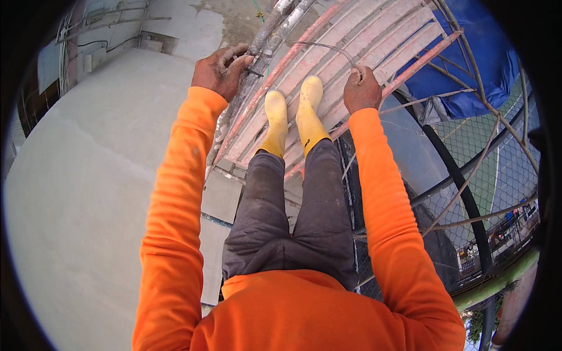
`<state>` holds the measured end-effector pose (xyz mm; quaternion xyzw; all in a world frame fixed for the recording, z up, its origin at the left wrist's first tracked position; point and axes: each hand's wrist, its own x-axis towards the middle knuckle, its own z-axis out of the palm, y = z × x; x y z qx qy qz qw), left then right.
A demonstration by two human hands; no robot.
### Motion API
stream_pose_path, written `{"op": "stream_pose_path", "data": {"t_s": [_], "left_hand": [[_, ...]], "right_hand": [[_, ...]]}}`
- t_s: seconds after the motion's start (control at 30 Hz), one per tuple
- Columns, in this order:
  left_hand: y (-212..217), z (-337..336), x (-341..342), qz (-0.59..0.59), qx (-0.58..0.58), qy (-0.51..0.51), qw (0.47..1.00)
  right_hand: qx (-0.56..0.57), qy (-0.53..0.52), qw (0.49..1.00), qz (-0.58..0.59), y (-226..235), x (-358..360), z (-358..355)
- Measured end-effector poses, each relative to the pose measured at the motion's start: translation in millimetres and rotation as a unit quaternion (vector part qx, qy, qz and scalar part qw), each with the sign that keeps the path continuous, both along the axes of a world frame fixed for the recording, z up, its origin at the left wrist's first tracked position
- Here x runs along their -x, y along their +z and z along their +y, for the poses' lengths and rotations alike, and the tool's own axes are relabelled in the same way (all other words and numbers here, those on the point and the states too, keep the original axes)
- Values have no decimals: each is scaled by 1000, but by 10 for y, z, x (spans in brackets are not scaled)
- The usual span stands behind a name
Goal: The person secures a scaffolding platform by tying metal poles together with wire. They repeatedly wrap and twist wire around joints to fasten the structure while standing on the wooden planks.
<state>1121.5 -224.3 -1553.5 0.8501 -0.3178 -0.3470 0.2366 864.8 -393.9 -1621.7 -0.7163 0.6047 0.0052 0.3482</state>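
My left hand [219, 71] is closed beside a pair of plaster-spattered metal poles [266, 36]. From its fingers sticks a thin dark piece [254, 73], whose kind I cannot make out. Across the pink slatted platform, my right hand [362, 89] pinches the end of a thin, dark wire [328, 45]. That wire arcs over the slats toward the poles near my left hand; its far end is hard to follow.
My yellow boots [276, 111] stand on the pink metal platform [404, 52]. A smooth grey wall [88, 169] fills the left. To the right are scaffold tubes [468, 181], blue tarp [480, 64] and chain-link mesh [462, 140], with ground far below.
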Motion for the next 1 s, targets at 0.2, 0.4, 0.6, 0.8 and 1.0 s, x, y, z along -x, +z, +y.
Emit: {"op": "stream_pose_path", "data": {"t_s": [0.2, 0.4, 0.6, 0.8, 1.0], "left_hand": [[-168, 40, -243, 198, 73, 69, 975], [-351, 46, -466, 376, 71, 160, 910], [-300, 322, -134, 247, 73, 231, 938], [263, 736, 524, -16, 39, 208, 977], [620, 729, 842, 98, -15, 116, 988]], "right_hand": [[-84, -41, 994, -53, -226, 323, 358], [-163, -108, 978, -76, -382, 424, 609], [-184, -84, 979, -28, -198, 345, 818], [-113, -119, 983, -84, 100, 294, 851], [-252, -212, 926, -186, 540, 301, 873]]}}
